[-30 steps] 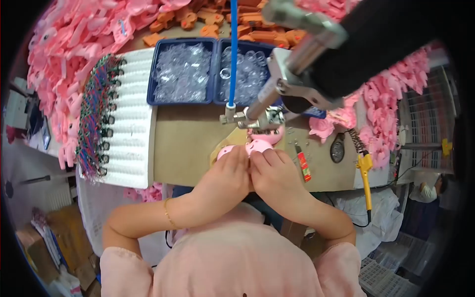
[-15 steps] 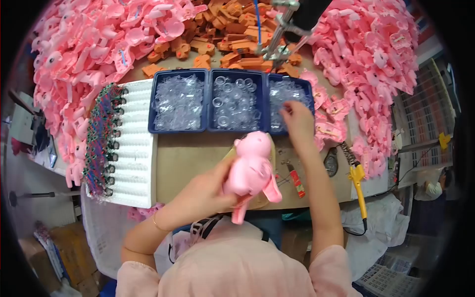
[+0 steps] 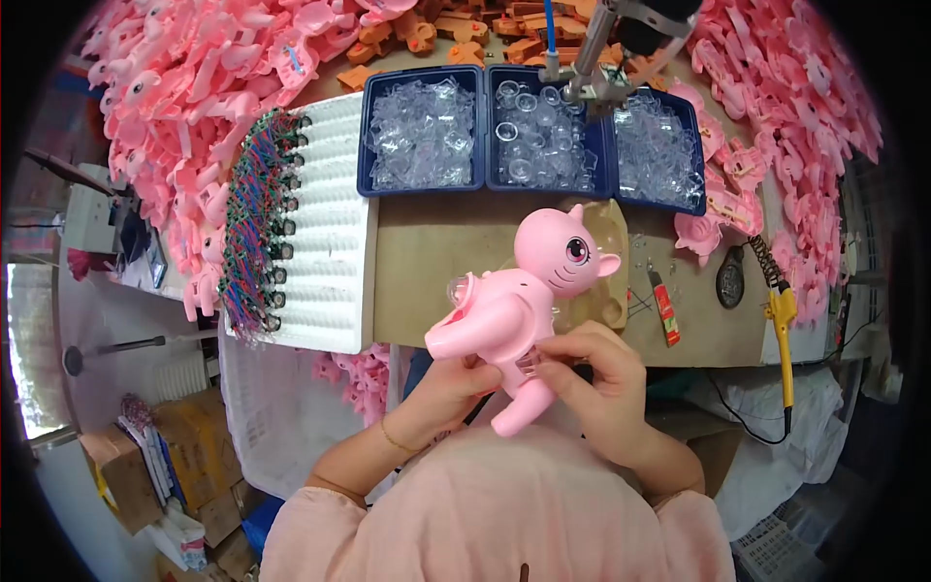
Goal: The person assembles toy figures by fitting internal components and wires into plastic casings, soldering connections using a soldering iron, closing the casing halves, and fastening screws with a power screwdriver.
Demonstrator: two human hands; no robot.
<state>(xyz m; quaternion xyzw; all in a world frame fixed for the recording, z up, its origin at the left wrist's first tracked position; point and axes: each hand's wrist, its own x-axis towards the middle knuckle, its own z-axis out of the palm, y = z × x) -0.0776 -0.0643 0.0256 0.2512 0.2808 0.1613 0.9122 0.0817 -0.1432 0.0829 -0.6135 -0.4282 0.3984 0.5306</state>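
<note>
pink toy [image 3: 499,301] is gripped by both hands [image 3: 603,388]. blue bins [image 3: 427,191] are loaded with clear plastic bits [image 3: 422,131], round ones [image 3: 543,136] mid-row.

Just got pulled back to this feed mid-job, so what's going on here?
A person is holding a pink toy animal over the near side of the bench, head toward the upper right. The left hand grips it from below, while the right hand has its fingers at a clear piece low on its body. Beyond stand three blue trays of clear plastic parts.
</note>
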